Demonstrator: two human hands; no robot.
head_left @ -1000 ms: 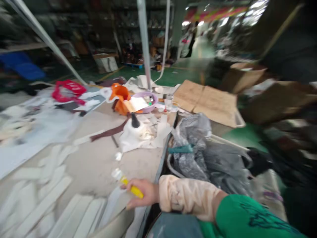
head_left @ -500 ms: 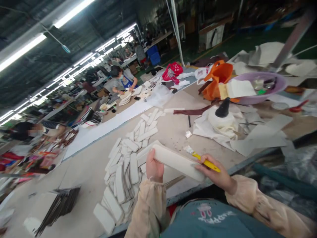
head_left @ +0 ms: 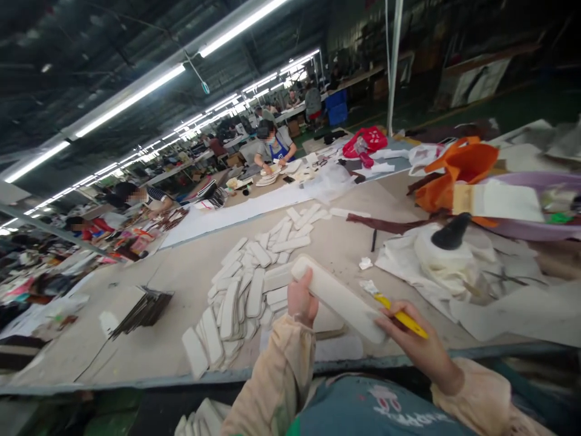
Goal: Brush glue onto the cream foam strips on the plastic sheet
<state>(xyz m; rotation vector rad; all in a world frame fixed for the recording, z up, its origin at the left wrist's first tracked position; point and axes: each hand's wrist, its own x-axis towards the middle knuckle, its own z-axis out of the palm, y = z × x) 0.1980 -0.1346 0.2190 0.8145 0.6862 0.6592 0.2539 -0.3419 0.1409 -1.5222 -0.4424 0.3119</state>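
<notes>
A long white padded strip with rounded ends is held slantwise above the near side of the table. My left hand grips its far left end, thumb on top. At the near right end, the fingers of my right hand touch the strip. That same hand holds a brush with a yellow handle, its whitish bristle end pointing away to the left. Left of my left hand lies a loose heap of similar white strips. Beneath the held strip, part of a flat pale stack shows.
A white container with a black cone top stands on white cloth at the right. Behind it are an orange bag and a purple basin. Dark-edged sheets lie at left. Across the table a person in a blue apron handles white pieces.
The view has swung left, so the table's contents appear further right and more of its left side shows. Both hands keep their hold on the strip and brush.
</notes>
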